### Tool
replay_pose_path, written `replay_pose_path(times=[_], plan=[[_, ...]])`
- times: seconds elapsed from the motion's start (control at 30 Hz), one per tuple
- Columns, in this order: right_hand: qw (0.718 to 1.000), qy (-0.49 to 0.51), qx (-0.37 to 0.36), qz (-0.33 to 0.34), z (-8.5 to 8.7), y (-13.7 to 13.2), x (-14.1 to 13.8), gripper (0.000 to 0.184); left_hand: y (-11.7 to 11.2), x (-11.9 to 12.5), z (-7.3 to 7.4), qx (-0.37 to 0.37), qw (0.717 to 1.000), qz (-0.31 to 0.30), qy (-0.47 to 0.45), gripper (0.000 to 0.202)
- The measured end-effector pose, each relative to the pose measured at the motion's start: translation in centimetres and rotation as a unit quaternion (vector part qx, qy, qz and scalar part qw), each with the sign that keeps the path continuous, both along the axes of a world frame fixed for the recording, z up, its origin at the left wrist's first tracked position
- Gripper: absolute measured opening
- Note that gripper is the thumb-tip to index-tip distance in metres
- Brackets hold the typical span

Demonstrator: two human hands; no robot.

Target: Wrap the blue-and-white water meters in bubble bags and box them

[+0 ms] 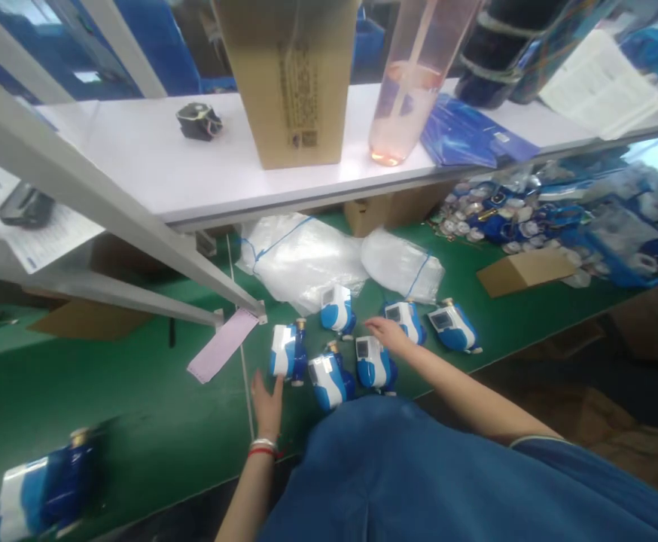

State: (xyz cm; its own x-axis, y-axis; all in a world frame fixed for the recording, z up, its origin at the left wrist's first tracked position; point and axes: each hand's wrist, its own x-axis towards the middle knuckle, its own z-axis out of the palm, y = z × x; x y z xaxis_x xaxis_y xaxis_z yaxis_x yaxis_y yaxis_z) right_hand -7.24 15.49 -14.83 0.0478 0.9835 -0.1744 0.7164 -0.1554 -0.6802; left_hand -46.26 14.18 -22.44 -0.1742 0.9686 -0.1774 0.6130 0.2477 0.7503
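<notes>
Several blue-and-white water meters with brass threaded ends lie on the green bench top in front of me. My left hand (266,405) is open, thumb and fingers apart, its fingertips by the lower edge of the leftmost meter of the group (282,351). Stretched out flat, my right hand (388,333) is over the group with nothing visible in it. Below it lies one water meter (371,363), and its wrist partly covers another (411,320). Beyond the fingertips is a further meter (337,307). Another meter (329,379) lies between my hands, and one (454,326) is at the right.
A separate water meter (44,489) lies at the lower left. Clear plastic bags (306,260) and a pink paper strip (223,345) are behind the group. Shelf posts stand left; the shelf (153,169) holds a carton (300,90) and bottle (402,105). Parts (492,214) are heaped right.
</notes>
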Motion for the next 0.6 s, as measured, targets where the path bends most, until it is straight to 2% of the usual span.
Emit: replay_pose_path(times=[0.1,0.17,0.23,0.33,0.47,0.6], plan=[[0.996,-0.088,0.004,-0.031,-1.1,-1.0,5.2,0.033,-3.8,-0.2,0.3,-0.016,0.999,0.049,0.008,0.066],[0.985,-0.162,-0.005,-0.055,-1.6,-0.1,9.2,0.036,-6.4,-0.3,0.2,-0.028,0.997,0.067,0.029,0.064],[0.975,-0.209,-0.027,-0.066,-2.2,2.0,13.1,0.038,-9.0,-0.3,-0.1,-0.032,0.995,0.076,0.060,0.062],[0.970,-0.232,-0.056,-0.042,-3.5,6.5,17.3,0.041,-13.1,0.6,-0.2,-0.029,0.988,0.108,0.103,0.057],[0.958,-0.272,-0.093,0.014,-5.9,10.7,19.7,0.052,-19.9,4.9,0.5,-0.026,0.972,0.197,0.125,0.051],[0.942,-0.308,-0.112,0.080,-7.7,11.7,20.9,0.042,-28.0,12.4,1.2,-0.031,0.951,0.268,0.153,0.047]])
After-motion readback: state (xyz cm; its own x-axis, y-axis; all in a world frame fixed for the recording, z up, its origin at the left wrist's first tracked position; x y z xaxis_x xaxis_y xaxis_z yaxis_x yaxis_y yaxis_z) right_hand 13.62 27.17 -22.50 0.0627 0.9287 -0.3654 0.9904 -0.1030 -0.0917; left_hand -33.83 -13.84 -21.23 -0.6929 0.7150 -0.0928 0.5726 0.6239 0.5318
